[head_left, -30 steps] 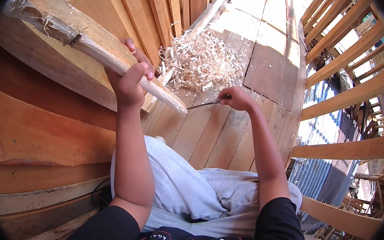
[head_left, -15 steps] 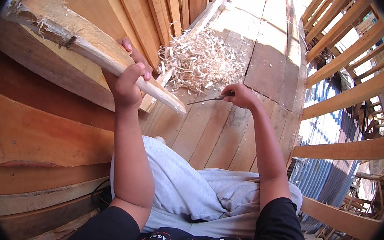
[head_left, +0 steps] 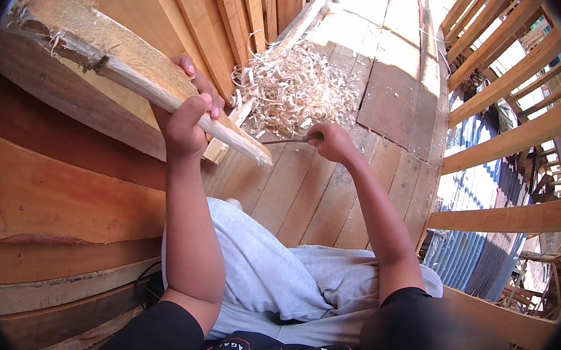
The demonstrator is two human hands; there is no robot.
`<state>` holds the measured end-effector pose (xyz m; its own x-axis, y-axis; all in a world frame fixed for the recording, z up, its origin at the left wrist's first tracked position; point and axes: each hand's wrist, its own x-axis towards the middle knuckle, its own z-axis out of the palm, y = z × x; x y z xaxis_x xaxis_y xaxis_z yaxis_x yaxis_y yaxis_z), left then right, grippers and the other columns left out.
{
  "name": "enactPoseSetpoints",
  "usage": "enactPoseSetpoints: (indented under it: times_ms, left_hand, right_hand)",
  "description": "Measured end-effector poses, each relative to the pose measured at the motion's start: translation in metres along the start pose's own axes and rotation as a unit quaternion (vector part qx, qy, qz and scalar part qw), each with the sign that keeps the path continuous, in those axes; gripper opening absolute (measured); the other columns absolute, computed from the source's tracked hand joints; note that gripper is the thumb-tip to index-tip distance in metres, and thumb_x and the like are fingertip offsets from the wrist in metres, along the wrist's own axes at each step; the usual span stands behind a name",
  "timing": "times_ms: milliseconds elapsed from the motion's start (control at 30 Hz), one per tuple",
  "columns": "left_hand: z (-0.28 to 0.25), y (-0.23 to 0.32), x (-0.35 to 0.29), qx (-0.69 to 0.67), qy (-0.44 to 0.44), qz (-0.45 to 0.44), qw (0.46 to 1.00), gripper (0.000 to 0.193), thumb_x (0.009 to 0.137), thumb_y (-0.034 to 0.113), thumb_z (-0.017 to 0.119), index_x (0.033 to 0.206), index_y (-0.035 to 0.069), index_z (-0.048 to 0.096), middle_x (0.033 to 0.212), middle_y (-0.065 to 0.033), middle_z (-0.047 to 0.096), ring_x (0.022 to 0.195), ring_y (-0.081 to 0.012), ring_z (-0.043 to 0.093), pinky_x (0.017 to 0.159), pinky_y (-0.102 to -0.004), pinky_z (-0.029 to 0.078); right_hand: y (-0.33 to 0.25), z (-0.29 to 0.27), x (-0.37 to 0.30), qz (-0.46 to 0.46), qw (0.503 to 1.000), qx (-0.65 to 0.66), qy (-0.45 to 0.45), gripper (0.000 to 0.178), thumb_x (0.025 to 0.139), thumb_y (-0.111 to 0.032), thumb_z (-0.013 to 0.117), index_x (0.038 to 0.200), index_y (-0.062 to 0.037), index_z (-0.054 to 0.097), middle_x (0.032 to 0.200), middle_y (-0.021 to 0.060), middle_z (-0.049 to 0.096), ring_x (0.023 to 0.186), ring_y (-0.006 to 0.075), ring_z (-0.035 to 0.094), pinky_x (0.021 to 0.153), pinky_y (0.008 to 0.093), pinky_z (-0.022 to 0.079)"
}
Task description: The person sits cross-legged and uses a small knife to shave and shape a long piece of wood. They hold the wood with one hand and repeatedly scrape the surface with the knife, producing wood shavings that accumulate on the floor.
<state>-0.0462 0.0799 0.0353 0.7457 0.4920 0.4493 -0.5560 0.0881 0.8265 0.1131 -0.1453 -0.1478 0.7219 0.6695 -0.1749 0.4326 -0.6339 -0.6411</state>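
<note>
My left hand (head_left: 188, 115) is wrapped round a long, rough piece of wood (head_left: 129, 66) and holds it up at a slant. Its wide, frayed end points to the upper left, and its narrow pale end tips down toward the middle. In my right hand (head_left: 332, 142) is the handle of a knife (head_left: 288, 140) with a thin dark blade. The blade points left, and its tip reaches the narrow end of the wood. Whether blade and wood touch I cannot tell.
Curled wood shavings (head_left: 299, 89) lie heaped on the plank floor (head_left: 306, 191) ahead. Stacked boards (head_left: 70, 188) line the left side. A slatted wooden railing (head_left: 503, 216) runs along the right, with corrugated metal sheets (head_left: 468, 260) beyond it. My legs in grey trousers (head_left: 259, 261) are below.
My right hand has moved left with the knife, bringing its blade up to the wood's narrow end. The wood in my left hand has barely shifted.
</note>
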Motion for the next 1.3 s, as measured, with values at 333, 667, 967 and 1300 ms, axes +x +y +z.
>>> enactPoseSetpoints:
  times_ms: [333,667,967,1300]
  left_hand:
    - [0.002,-0.005,0.003,-0.043,-0.009,-0.001,0.999,0.041,0.068,0.004,0.057,0.105,0.002,0.04,0.063,-0.0057,0.044,0.051,-0.0142,0.043,0.052,-0.0261,0.042]
    - [0.012,-0.017,0.003,-0.116,-0.065,0.007,0.991,0.037,0.068,0.001,0.057,0.102,0.002,0.042,0.064,-0.0052,0.047,0.05,-0.0132,0.046,0.05,-0.0272,0.043]
    - [0.03,-0.017,-0.012,-0.132,-0.059,-0.001,0.989,0.034,0.068,-0.004,0.053,0.1,0.0,0.044,0.062,-0.0048,0.049,0.048,-0.0127,0.049,0.049,-0.0257,0.044]
    - [0.071,0.002,-0.039,-0.133,0.035,0.032,0.99,0.033,0.068,-0.007,0.05,0.099,0.0,0.043,0.06,-0.0043,0.047,0.047,-0.0134,0.046,0.047,-0.0272,0.044]
  right_hand:
    - [-0.004,0.009,-0.004,0.042,0.997,-0.052,0.047,0.022,0.084,-0.022,0.069,0.102,-0.0095,0.071,0.096,0.0123,0.071,0.092,0.0308,0.067,0.08,0.0407,0.051]
    - [-0.038,-0.063,-0.062,0.089,0.989,-0.086,-0.082,0.043,0.097,-0.039,0.055,0.108,0.0013,0.065,0.09,0.0185,0.069,0.077,0.0298,0.066,0.065,0.0395,0.051]
    - [-0.09,-0.093,-0.15,0.227,0.959,0.163,0.036,0.033,0.103,-0.03,0.043,0.107,0.0002,0.055,0.075,0.0051,0.056,0.053,0.013,0.051,0.048,0.0303,0.047]
    - [-0.048,0.004,-0.172,0.153,0.944,0.243,0.161,0.019,0.093,-0.011,0.057,0.109,-0.0021,0.052,0.092,0.0084,0.064,0.082,0.016,0.059,0.069,0.032,0.047]
